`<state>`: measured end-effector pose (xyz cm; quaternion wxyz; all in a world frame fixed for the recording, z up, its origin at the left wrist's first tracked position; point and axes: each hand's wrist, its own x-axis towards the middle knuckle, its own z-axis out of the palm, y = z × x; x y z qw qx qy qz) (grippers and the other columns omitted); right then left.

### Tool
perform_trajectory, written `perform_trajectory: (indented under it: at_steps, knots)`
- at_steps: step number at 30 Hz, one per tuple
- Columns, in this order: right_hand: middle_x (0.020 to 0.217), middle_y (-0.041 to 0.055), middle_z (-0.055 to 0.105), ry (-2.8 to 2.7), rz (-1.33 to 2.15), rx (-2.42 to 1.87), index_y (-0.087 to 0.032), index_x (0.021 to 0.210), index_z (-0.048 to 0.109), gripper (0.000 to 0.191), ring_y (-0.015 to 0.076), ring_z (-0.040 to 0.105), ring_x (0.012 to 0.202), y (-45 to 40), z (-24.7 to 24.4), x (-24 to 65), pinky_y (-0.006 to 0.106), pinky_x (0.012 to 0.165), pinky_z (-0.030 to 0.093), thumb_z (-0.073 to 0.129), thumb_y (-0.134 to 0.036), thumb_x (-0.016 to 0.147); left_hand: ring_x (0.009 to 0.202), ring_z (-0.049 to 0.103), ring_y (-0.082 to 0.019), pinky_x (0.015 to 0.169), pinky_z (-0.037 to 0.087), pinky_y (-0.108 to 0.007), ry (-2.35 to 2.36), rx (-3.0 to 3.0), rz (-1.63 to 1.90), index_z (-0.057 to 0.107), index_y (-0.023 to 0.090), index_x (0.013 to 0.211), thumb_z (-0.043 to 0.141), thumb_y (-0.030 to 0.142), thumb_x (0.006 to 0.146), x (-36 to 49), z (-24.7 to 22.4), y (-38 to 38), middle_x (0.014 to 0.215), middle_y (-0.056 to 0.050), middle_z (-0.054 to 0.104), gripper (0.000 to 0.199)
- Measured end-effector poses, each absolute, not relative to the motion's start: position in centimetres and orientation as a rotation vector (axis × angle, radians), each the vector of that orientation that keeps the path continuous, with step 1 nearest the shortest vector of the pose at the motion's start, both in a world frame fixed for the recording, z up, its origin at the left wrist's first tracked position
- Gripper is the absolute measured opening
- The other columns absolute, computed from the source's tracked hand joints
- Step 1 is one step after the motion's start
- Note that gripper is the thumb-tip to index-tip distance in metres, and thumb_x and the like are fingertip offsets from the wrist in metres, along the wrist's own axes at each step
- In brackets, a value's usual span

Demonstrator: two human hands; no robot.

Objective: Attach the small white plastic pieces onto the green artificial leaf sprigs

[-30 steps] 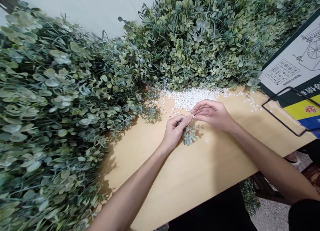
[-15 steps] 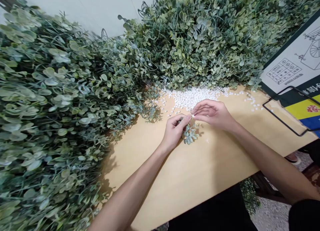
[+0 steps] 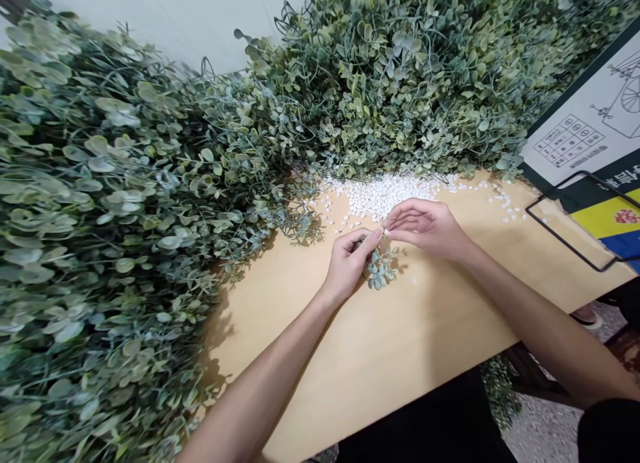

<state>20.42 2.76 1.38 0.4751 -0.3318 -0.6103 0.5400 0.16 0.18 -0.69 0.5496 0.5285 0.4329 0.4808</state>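
One leafy sprig (image 3: 381, 269) is in hand, just above the middle of the counter (image 3: 350, 356), and work on it looks under way rather than finished. The left hand (image 3: 350, 259) has its grip clamped on the sprig, the leaves hanging out on the near side. The right hand (image 3: 425, 229) meets it from the right, thumb and forefinger pinched together on a small white piece (image 3: 385, 231); whether that is already fixed to the stem is hidden by the fingertips.

On the far side, many loose white pieces (image 3: 373, 197) lie unused, in a dense spread with strays to the right. Foliage is heaped along the left (image 3: 100, 216) and far sides; which of it is done and which is waiting, I cannot tell. To the right stands a printed panel (image 3: 575, 143), with a black wire frame (image 3: 565, 241) beside it.
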Motion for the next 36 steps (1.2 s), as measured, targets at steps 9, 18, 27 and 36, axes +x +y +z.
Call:
perform_trajectory:
  at_steps: [9, 18, 27, 36]
  knots:
    - [0.097, 0.0036, 0.081, -1.471, 1.338, -0.820, -0.020, 0.098, 0.075, 0.034, 0.0179, 0.078, 0.093, 2.65, 1.59, 20.28, 0.035, 0.097, 0.065, 0.096, -0.031, 0.074, 0.053, 0.045, -0.010, 0.053, 0.033, -0.026, 1.005, 1.248, 1.130, 0.070, 0.018, 0.070, 0.078, 0.050, 0.090, 0.05, -0.82, 0.18, 0.059, 0.002, 0.055, 0.039]
    - [0.095, 0.0036, 0.080, -1.487, 1.329, -0.824, -0.021, 0.096, 0.075, 0.032, 0.0183, 0.078, 0.091, 2.64, 1.65, 20.32, 0.036, 0.096, 0.065, 0.095, -0.033, 0.074, 0.054, 0.044, -0.010, 0.053, 0.034, -0.027, 1.020, 1.231, 1.135, 0.069, 0.018, 0.069, 0.078, 0.051, 0.089, 0.14, -0.87, 0.18, 0.059, 0.002, 0.054, 0.039]
    - [0.095, 0.0035, 0.080, -1.477, 1.317, -0.834, -0.021, 0.095, 0.076, 0.030, 0.0191, 0.078, 0.089, 2.61, 1.64, 20.24, 0.036, 0.091, 0.066, 0.095, -0.035, 0.075, 0.055, 0.044, -0.011, 0.054, 0.035, -0.027, 1.028, 1.250, 1.143, 0.069, 0.018, 0.068, 0.078, 0.052, 0.089, 0.10, -0.89, 0.20, 0.059, 0.002, 0.053, 0.041]
    - [0.095, 0.0044, 0.081, -1.476, 1.350, -0.816, -0.020, 0.095, 0.076, 0.035, 0.0203, 0.079, 0.091, 2.69, 1.75, 20.27, 0.038, 0.094, 0.066, 0.097, -0.037, 0.072, 0.054, 0.043, -0.011, 0.054, 0.034, -0.027, 1.039, 1.239, 1.146, 0.068, 0.018, 0.068, 0.078, 0.052, 0.089, 0.15, -0.96, 0.18, 0.059, 0.002, 0.052, 0.041]
